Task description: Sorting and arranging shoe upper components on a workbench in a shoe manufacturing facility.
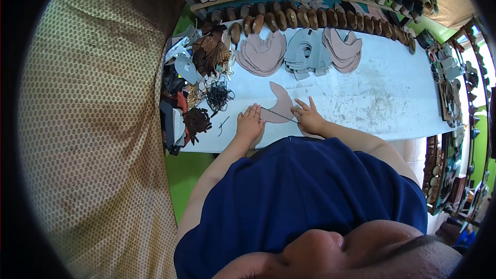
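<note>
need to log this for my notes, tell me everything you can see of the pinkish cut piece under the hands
The pinkish cut piece is a flat, curved shape with a rounded lobe pointing away from the person, looking like thin leather or fabric in a dusty mauve. It lies flat on the white worktable, apart from the stacks of similar cut pieces farther back. The left hand presses its near left edge, the right hand its right edge. A thin dark line, perhaps a thread or slim tool, crosses it between the hands.

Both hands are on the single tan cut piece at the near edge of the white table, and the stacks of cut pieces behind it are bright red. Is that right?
Not quite. The head view shows the stacks are tan and grey, not red. The rest holds: the left hand and right hand rest on the single tan cut piece near the front edge of the white table.
</note>
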{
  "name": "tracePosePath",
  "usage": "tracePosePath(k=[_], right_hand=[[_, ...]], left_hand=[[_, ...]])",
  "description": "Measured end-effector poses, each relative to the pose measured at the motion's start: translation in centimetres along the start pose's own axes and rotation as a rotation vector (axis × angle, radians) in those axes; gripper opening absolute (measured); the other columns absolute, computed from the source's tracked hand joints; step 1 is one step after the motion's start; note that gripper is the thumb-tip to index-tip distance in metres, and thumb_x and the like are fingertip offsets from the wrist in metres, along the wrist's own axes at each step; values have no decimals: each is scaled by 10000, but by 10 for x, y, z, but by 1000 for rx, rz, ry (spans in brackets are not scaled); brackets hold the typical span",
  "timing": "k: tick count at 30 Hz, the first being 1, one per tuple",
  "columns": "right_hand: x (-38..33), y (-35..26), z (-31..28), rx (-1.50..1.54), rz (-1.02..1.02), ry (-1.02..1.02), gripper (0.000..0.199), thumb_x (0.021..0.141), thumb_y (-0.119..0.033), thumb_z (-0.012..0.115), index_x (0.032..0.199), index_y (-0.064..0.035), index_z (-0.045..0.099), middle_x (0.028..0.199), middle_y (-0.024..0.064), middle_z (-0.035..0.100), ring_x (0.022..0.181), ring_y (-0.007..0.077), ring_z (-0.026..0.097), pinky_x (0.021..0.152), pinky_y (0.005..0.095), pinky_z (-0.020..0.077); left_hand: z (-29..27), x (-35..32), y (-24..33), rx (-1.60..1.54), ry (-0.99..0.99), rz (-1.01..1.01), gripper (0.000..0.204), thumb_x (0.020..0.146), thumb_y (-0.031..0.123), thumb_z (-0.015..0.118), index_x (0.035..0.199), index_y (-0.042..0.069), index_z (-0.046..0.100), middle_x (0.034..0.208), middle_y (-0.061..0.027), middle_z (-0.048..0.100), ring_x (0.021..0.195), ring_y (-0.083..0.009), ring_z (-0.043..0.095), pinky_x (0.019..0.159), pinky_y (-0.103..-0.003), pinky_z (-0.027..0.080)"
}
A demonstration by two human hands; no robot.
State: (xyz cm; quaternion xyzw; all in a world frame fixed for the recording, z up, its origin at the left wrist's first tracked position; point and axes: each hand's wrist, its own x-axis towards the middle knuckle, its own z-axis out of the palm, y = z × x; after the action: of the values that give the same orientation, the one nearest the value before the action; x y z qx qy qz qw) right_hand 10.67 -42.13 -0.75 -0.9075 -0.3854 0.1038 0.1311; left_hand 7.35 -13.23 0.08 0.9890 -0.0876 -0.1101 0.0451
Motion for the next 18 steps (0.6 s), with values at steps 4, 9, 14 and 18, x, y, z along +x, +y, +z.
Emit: tracePosePath(k=[4,9,14,18], right_hand=[[-4,4,14,0,-17,104,468,812,-134,646,1265,-13,643,1459,51,498,1499,285,222,1179,673,93],[-10,7,15,-7,-6,116,423,812,-185,686,1215,-54,677,1452,37,507,1492,279,239,1177,672,106],[-16,5,-6,50,46,-5,186,787,-234,738,952,-156,777,1447,21,512,1485,274,248,1169,677,118],[-20,9,2,76,87,66,73,785,-220,742,829,-172,776,1445,14,516,1476,276,265,1161,680,142]], left_hand=[[-2,5,-1,7,-15,16,647,941,410,541,1496,103,414,1566,-68,392,1403,-243,407,1109,-559,303],[6,-9,-15,-32,-2,54,709,931,404,562,1532,109,328,1601,-82,322,1449,-264,349,1142,-557,276],[9,-6,-24,-132,7,-45,810,928,436,567,1563,65,229,1641,-143,207,1497,-319,247,1193,-535,193],[5,4,-17,-60,34,-5,836,930,463,559,1565,45,212,1640,-173,186,1503,-350,218,1206,-525,165]])
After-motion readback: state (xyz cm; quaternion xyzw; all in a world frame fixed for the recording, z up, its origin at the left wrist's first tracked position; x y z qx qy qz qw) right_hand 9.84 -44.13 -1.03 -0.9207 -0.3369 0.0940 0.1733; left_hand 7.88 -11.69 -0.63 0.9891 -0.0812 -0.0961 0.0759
